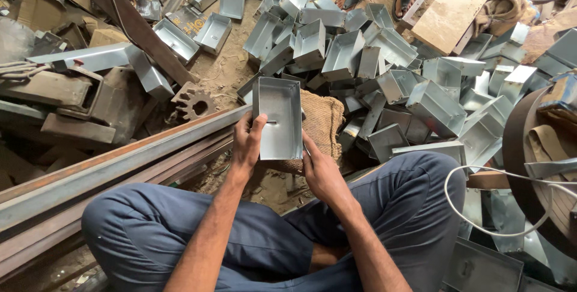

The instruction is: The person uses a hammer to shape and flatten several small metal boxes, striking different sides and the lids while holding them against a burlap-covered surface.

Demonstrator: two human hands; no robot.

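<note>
An open sheet-metal box is held above a burlap sack, in front of a heap of similar boxes. It is gripped along 2 long walls by the left hand and right hand, fingers pinching each rim. It is judged light, stiff, slippery and sharp-edged, best taken by its folded walls.

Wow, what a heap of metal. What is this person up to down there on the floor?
A person sits cross-legged on the ground and holds one open metal box in both hands: the left hand grips its left edge with the thumb inside, the right hand supports its lower right corner. Under the box lies a piece of burlap. Beyond it sits a big pile of similar boxes, and long steel bars lie to the left.
</note>
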